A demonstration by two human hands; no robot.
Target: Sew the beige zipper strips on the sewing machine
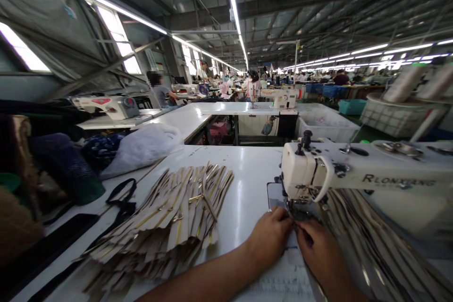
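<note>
A white sewing machine (300, 170) stands at the right, its needle and presser foot just ahead of my fingers. My left hand (272, 232) is closed, its fingers bunched beside the presser foot on the end of a zipper. My right hand (316, 245) pinches the same zipper (314, 285), a grey-beige strip with a gold line that trails down below the hand. My fingers partly hide it at the needle. Left of my hands lies a large pile of similar zippers (177, 212) with gold teeth and pulls. More strips (375, 240) lie under the machine arm.
A white plastic bag (145, 148) and a black strap (122, 198) lie at the left of the white table (253, 174). Ahead stand another sewing machine (283, 98) and a white bin (327, 125). A person (163, 92) sits farther left. Thread cones (405, 82) stand at the right.
</note>
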